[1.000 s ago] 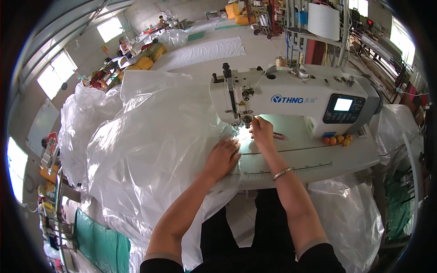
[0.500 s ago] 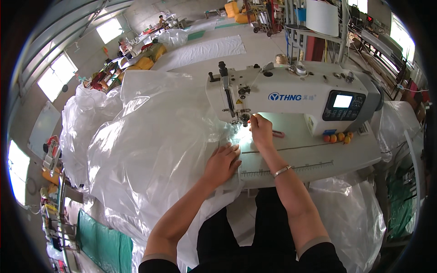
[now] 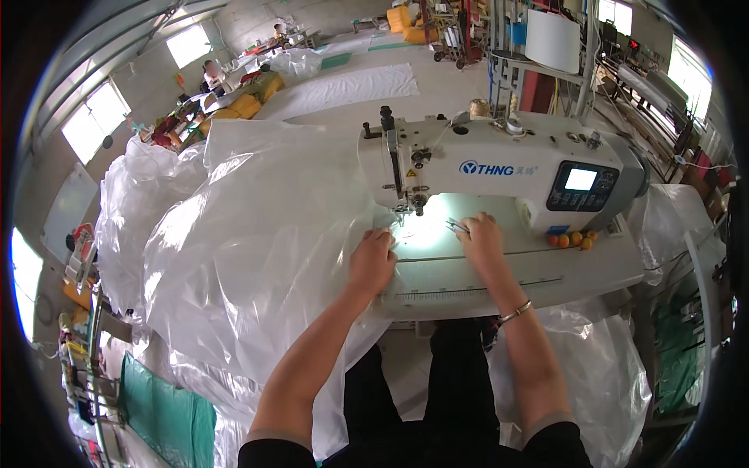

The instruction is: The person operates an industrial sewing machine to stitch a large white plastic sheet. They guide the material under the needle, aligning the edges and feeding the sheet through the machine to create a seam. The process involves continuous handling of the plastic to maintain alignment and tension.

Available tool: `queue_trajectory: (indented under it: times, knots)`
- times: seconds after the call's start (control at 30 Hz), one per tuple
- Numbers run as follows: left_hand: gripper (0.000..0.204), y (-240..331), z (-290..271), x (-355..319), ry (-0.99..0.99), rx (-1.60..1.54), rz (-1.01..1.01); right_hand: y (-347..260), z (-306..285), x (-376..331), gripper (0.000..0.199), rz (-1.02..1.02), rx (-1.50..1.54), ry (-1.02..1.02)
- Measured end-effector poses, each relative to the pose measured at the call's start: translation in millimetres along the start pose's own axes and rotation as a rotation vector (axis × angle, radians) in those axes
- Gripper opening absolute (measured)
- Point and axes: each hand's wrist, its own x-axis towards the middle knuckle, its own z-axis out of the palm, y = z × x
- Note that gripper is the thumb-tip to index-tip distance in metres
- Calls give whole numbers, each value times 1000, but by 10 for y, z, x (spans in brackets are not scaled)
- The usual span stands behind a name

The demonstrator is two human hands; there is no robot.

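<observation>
A white sewing machine (image 3: 499, 148) stands in front of me, its lamp lighting the needle area and presser foot (image 3: 402, 218). Clear plastic sheeting (image 3: 257, 226) spreads over the left of the table, its right edge running by the foot. My left hand (image 3: 373, 261), fingers curled, grips that edge just below the foot. To the right of the lit patch, my right hand (image 3: 484, 238) is closed on small metal thread snips (image 3: 457, 226), their tips pointing left toward the needle. The grip hides their handle.
Several small orange-red fruits (image 3: 573, 239) lie under the machine's right end. A ruler scale (image 3: 476, 290) runs along the table front. More plastic (image 3: 577, 366) hangs at the lower right; a white thread cone (image 3: 552, 39) stands behind the machine. A person (image 3: 214, 76) sits at far left.
My right hand has moved from the needle area to the right and picked up the snips from the machine bed. My left hand has shifted slightly left and up, its fingers now curled.
</observation>
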Motion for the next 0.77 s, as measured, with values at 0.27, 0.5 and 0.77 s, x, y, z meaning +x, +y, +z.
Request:
queue_trajectory:
  times: [0.27,0.5,0.77]
  knots:
    - [17,-195,77,253,117,47,65,-373,-103,-221,12,-26,307,-66]
    - [12,-443,-2,206,232,85,13,-701,-2,-285,19,-180,195,-50]
    - [13,-507,-260,-154,199,136,-60,-962,323,-201,25,-112,90,-86]
